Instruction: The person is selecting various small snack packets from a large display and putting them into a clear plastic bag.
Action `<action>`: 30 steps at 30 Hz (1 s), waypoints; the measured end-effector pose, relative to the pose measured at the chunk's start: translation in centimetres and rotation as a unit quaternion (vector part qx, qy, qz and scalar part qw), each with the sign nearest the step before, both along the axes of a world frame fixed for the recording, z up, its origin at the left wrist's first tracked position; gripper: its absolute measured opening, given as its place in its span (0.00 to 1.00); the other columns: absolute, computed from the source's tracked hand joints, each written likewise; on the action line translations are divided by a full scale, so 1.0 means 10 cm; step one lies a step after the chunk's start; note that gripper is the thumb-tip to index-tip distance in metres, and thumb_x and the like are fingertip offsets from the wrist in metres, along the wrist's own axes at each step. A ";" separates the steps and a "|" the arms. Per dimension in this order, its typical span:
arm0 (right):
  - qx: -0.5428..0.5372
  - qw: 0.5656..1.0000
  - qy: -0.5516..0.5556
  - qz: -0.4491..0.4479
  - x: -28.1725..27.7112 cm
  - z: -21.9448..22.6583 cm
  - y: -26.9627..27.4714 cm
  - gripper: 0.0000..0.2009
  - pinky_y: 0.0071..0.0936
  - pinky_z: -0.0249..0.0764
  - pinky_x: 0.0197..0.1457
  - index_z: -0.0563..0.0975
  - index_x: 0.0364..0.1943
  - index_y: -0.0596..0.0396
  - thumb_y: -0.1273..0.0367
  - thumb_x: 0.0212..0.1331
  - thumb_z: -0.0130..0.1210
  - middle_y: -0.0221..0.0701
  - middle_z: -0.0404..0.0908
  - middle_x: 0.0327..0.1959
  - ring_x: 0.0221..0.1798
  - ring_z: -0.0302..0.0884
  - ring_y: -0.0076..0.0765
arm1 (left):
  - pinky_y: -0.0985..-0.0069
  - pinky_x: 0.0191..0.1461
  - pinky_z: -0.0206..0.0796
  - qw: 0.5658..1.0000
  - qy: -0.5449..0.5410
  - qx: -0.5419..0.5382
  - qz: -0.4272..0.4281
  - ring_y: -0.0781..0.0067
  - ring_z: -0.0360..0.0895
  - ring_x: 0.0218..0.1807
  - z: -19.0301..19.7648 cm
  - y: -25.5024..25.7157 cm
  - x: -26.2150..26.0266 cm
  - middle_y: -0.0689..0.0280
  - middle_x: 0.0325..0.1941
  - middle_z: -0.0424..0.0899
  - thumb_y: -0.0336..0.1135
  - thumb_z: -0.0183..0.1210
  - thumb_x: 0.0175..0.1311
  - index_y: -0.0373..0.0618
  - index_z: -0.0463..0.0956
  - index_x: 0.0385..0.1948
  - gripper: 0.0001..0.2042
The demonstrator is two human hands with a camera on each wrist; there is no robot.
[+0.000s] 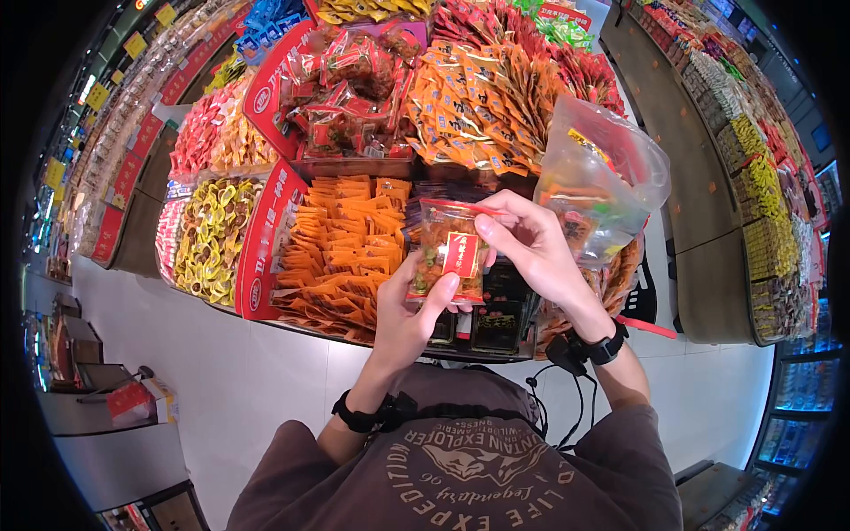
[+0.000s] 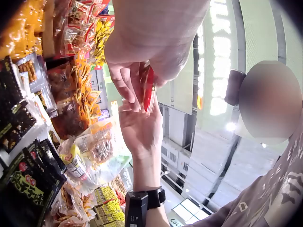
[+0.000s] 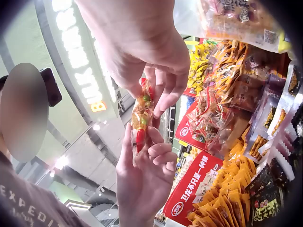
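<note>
Above the snack bins [image 1: 266, 230], both hands pinch one clear packet [image 1: 447, 257]: left hand [image 1: 409, 319] from below, right hand [image 1: 531, 248] at its top, bag [image 1: 602, 177] hanging beside it. Judging by this, the packet is picked but not yet bagged

One snack packet [image 1: 447, 257], one plastic bag [image 1: 602, 181], two hands.

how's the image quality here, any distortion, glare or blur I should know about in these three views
Head view: strong fisheye with black corners, shelves bow, but the snack packet between left hand and right hand is sharp. Left wrist view: the near hand is large and soft, ceiling lights blown out. Right wrist view: bright ceiling glare, the packet fairly clear, a blurred oval at left.
</note>
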State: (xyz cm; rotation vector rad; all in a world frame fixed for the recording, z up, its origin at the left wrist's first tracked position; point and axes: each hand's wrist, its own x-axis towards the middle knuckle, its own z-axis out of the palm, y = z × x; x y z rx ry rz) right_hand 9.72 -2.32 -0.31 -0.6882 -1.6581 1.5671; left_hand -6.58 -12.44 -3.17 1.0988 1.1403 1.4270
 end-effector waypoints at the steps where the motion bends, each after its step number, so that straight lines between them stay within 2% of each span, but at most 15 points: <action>1: 0.001 1.000 -0.002 0.000 -0.05 0.03 -0.01 0.11 0.17 0.71 0.33 0.77 0.44 0.57 0.63 0.69 0.56 0.23 0.80 0.30 0.29 0.72 0.13 | 0.77 0.37 0.73 1.000 0.006 0.012 -0.012 0.73 0.82 0.32 0.02 -0.01 -0.06 0.59 0.37 0.84 0.34 0.53 0.72 0.33 0.69 0.54 0.15; 3: 0.015 1.000 0.006 -0.003 -0.14 0.09 -0.02 0.11 0.15 0.70 0.32 0.78 0.42 0.57 0.63 0.69 0.55 0.21 0.79 0.28 0.28 0.71 0.12 | 0.77 0.37 0.73 0.999 0.008 0.027 -0.024 0.73 0.82 0.32 0.03 -0.05 -0.19 0.60 0.37 0.84 0.34 0.52 0.72 0.33 0.69 0.54 0.16; 5: 0.024 1.000 -0.004 -0.014 -0.26 0.12 -0.07 0.10 0.14 0.68 0.30 0.79 0.40 0.57 0.63 0.69 0.55 0.20 0.78 0.27 0.26 0.70 0.10 | 0.81 0.39 0.72 0.999 -0.030 0.029 -0.034 0.78 0.81 0.34 0.00 -0.08 -0.30 0.63 0.38 0.83 0.31 0.58 0.68 0.34 0.73 0.51 0.14; 7: 0.053 0.998 0.005 -0.025 -0.36 0.14 -0.11 0.11 0.15 0.66 0.28 0.78 0.39 0.57 0.63 0.70 0.55 0.20 0.77 0.25 0.26 0.70 0.10 | 0.81 0.39 0.72 0.998 -0.040 0.040 -0.038 0.77 0.81 0.33 0.00 -0.12 -0.39 0.63 0.38 0.83 0.31 0.58 0.68 0.34 0.73 0.51 0.14; 13: 0.053 0.998 0.014 -0.040 -0.57 0.18 -0.23 0.12 0.15 0.64 0.27 0.78 0.37 0.57 0.63 0.71 0.52 0.20 0.76 0.23 0.24 0.70 0.11 | 0.79 0.40 0.73 0.996 -0.041 0.054 -0.055 0.76 0.82 0.34 0.04 -0.21 -0.62 0.62 0.37 0.84 0.32 0.59 0.68 0.33 0.73 0.51 0.15; 15: 0.054 0.998 0.014 -0.040 -0.60 0.20 -0.26 0.11 0.15 0.65 0.27 0.77 0.38 0.58 0.64 0.72 0.51 0.21 0.76 0.24 0.25 0.71 0.12 | 0.79 0.41 0.73 0.995 -0.043 0.055 -0.065 0.77 0.82 0.34 0.05 -0.21 -0.66 0.62 0.38 0.84 0.32 0.60 0.67 0.32 0.73 0.51 0.15; 18: 0.033 0.998 0.037 -0.033 -0.65 0.22 -0.30 0.10 0.16 0.69 0.28 0.76 0.43 0.59 0.66 0.72 0.50 0.23 0.76 0.28 0.26 0.72 0.14 | 0.80 0.46 0.73 0.993 0.050 0.097 -0.046 0.79 0.82 0.39 0.13 -0.25 -0.74 0.62 0.40 0.85 0.30 0.64 0.64 0.31 0.73 0.50 0.17; 22: 0.032 0.998 0.032 -0.049 -0.71 0.25 -0.35 0.11 0.17 0.71 0.27 0.76 0.47 0.60 0.66 0.72 0.50 0.24 0.77 0.30 0.26 0.72 0.13 | 0.79 0.49 0.72 0.991 0.051 0.108 -0.063 0.80 0.81 0.42 0.16 -0.28 -0.80 0.62 0.41 0.85 0.25 0.68 0.58 0.31 0.72 0.52 0.21; 30: 0.027 0.998 0.034 -0.041 -0.76 0.24 -0.35 0.11 0.15 0.70 0.26 0.76 0.48 0.60 0.66 0.72 0.50 0.23 0.77 0.29 0.26 0.70 0.12 | 0.79 0.50 0.72 0.992 0.016 0.091 -0.091 0.80 0.81 0.43 0.18 -0.30 -0.84 0.63 0.43 0.85 0.24 0.68 0.57 0.32 0.72 0.52 0.21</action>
